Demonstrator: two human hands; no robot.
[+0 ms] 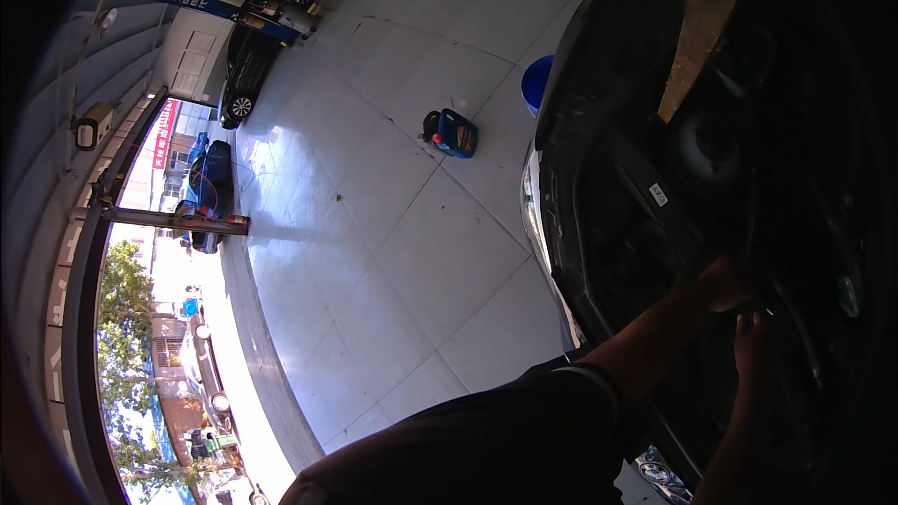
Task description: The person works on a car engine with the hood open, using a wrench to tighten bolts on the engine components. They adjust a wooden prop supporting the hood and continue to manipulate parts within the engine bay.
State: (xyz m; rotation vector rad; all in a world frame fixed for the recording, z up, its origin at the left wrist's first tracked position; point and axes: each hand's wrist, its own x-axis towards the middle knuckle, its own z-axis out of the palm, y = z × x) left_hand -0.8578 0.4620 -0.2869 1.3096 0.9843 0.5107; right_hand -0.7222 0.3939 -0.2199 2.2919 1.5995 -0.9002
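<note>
Both of my hands reach into the dark engine bay of a car (pixel 596 224). My left hand (pixel 726 284) is bent down among the engine parts, its fingers mostly lost in shadow. Close beside it, my right hand (pixel 752 340) has its fingertips near a small bright metal tip (pixel 769 311). Whether either hand grips something cannot be made out. A black engine part with a white label (pixel 657 194) lies beyond my hands, and a dark hose (pixel 800 330) runs just to the right of them.
A blue bucket (pixel 537 84) stands by the car's front edge. On the tiled floor (pixel 421 259) is a dark blue oil jug (pixel 458 133). A black car (pixel 247 73) is beside a blue lift post (pixel 210 5). More cars are outside the large doorway at the left.
</note>
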